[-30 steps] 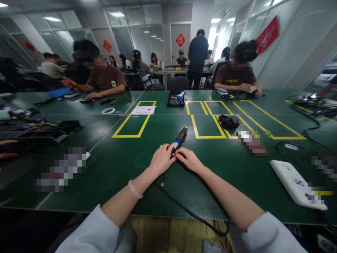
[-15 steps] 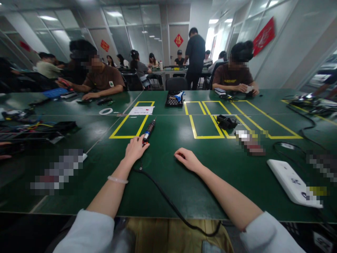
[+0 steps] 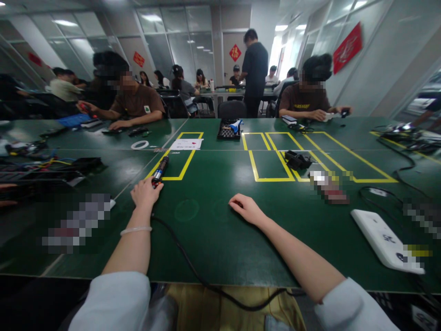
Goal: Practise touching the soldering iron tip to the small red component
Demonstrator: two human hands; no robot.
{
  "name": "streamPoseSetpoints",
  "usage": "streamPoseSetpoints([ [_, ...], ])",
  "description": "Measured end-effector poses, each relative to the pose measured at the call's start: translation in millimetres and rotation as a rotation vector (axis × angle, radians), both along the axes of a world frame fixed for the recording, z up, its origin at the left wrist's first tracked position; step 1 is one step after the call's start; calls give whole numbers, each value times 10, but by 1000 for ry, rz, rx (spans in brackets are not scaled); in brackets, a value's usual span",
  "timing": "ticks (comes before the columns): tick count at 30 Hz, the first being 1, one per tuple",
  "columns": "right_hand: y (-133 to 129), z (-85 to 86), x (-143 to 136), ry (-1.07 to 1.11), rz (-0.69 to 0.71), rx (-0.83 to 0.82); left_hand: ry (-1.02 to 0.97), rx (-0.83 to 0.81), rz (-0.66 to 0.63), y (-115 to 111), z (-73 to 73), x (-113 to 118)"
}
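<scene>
My left hand (image 3: 145, 192) is closed around the rear part of a dark electric screwdriver (image 3: 160, 169). The screwdriver's front end points away from me, over the left side of a yellow-taped rectangle (image 3: 176, 178). From its rear a black cord (image 3: 186, 250) runs across the green table (image 3: 206, 248) and over the front edge. My right hand (image 3: 247, 208) rests on the tabletop, fingers curled in, with nothing visible in it. Its fingertips are partly hidden.
A black tray (image 3: 229, 130) with a blue-and-white item lies at the back. White tape roll (image 3: 139, 145) and paper (image 3: 187, 144) are left. A black part (image 3: 297, 160) and white power bank-like block (image 3: 386, 241) lie right. Two co-workers (image 3: 138, 103) sit opposite.
My left hand has moved left with the electric screwdriver, drawing the cord along. My right hand has stayed in place. The co-worker at the right has spread their hands apart.
</scene>
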State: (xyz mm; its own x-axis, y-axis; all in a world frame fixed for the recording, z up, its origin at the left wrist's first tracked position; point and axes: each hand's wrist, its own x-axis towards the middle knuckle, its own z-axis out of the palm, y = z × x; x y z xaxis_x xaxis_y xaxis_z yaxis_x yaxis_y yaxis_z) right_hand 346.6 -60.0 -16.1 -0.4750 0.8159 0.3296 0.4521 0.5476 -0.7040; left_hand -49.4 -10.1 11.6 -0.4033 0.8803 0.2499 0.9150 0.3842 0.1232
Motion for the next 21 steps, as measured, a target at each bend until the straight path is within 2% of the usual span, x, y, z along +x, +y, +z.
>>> streamPoseSetpoints([
  [11,14,-28,-5,-17,11,23,54,56,-12,-54,10,139],
  [14,17,-31,-5,-24,10,20,46,121,-21,-50,27,172],
  [17,22,-38,-14,-33,4,16,-50,192,-140,-39,42,321],
  [21,25,-43,-24,-32,3,19,-400,132,-518,-93,49,808],
])
